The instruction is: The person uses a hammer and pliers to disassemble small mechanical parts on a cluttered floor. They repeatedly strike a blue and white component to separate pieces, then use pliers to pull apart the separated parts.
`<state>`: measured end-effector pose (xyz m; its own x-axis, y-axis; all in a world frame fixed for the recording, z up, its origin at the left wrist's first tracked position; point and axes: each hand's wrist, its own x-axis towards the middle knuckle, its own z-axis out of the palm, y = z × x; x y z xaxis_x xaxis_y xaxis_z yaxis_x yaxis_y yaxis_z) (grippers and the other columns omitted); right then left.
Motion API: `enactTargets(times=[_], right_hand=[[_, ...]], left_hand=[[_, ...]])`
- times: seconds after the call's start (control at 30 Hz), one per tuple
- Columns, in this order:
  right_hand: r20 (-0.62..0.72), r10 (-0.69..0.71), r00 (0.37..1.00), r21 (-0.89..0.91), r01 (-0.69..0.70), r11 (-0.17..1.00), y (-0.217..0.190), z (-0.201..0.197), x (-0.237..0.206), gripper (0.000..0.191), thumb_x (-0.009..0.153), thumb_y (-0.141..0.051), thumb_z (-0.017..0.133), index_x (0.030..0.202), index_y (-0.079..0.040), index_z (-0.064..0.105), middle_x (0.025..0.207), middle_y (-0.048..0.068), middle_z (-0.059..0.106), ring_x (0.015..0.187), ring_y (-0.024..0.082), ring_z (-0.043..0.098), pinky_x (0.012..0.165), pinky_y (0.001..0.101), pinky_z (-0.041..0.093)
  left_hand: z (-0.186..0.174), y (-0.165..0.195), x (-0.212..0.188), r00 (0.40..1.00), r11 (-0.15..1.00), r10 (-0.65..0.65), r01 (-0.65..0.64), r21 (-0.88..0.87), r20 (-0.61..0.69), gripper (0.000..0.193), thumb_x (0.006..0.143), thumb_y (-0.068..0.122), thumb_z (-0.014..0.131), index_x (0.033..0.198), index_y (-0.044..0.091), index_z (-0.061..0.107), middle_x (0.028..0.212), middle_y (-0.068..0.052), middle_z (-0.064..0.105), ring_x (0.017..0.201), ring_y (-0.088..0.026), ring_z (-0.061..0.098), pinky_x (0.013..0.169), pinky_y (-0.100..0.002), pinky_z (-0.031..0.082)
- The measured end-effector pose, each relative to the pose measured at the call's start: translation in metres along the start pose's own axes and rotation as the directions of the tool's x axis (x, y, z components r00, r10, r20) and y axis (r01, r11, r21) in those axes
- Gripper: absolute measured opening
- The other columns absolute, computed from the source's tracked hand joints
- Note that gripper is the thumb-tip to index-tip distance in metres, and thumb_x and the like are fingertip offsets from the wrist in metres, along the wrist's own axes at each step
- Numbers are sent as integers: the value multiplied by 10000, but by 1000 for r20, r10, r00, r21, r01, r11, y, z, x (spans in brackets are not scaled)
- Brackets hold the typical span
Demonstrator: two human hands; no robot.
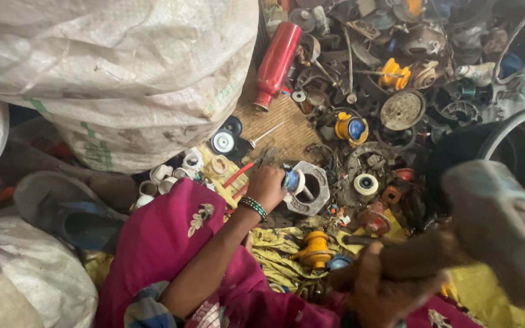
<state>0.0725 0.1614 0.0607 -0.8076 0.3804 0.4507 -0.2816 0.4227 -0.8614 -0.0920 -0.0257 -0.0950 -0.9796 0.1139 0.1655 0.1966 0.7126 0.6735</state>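
Blue-and-white spool (293,180) pinched in left hand (267,187) on grey metal ring (313,189), right hand (379,290) grip closed round blurred hammer (493,228), white woven sack (116,73) upper left.

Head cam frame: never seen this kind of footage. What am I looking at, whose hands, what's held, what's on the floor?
There is no machine here. One camera sits on a person's head and looks down, so both hands are the wearer's own.

The left hand, with a beaded bracelet on its wrist, pins a small blue and white part against a grey metal ring.

The right hand is close to the lens and blurred. It grips the wooden handle of a hammer with a large grey head, raised above the pile.

Ahead lies a heap of scrap: a red metal bottle, yellow plastic pieces, dark discs, wheels and rings. Big white woven sacks stand to the left. The pink cloth at the bottom is the person's clothing.
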Motion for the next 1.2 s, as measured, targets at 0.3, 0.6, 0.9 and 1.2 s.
enactTargets(times=[0.3,0.6,0.9,1.2], right_hand=[[536,-93,839,-223,247,943,58,35,-14,611,845,-54,614,1373,105,352,1098,364,620,829,414,717,604,413,596],[360,367,858,-485,-164,859,71,21,-29,638,827,-177,727,1371,2,445,746,187,732,563,276,728,499,396,560],[310,-26,950,-385,150,911,38,14,-20,620,830,-164,748,1365,9,488,968,225,724,793,318,748,675,418,590],[371,150,916,-470,46,882,58,23,-29,673,835,-183,739,1396,4,418,892,219,740,721,326,760,608,424,598]], left_hand=[[-1,6,5,998,998,46,-44,40,-51,130,653,42,738,768,99,756,831,-186,727,856,-390,710,792,-510,551],[12,-12,-2,988,996,86,-87,2,127,112,712,19,688,795,73,742,868,-216,721,871,-395,713,786,-498,565],[14,-11,-1,996,996,89,-89,-29,-13,117,777,-18,648,876,28,689,898,-220,703,887,-407,686,793,-502,545],[-8,8,-5,994,991,82,-89,-102,-69,220,702,-33,681,895,63,726,914,-184,695,919,-392,660,818,-489,511]])
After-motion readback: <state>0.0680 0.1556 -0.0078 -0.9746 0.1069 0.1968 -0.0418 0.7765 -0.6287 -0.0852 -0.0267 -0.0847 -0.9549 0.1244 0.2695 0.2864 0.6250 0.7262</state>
